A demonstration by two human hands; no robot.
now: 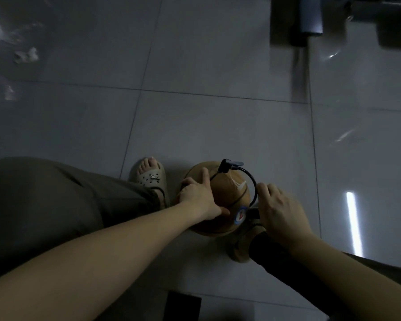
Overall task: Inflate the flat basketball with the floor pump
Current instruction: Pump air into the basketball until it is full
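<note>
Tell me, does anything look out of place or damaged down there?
Only some white scraps lie loose on the tiles, far left, well away from the basketball; too blurred to identify. The hose arcs unkinked to the ball's top; the left hand rests on the ball.

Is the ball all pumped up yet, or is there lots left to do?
Done: the black hose loops over and its nozzle sits on top of the basketball, seemingly plugged in. In hand: the left hand lies flat on the ball, steadying it, and the right hand covers the top of the pump. Left: the pumping. The ball looks round, but its firmness can't be judged.
</note>
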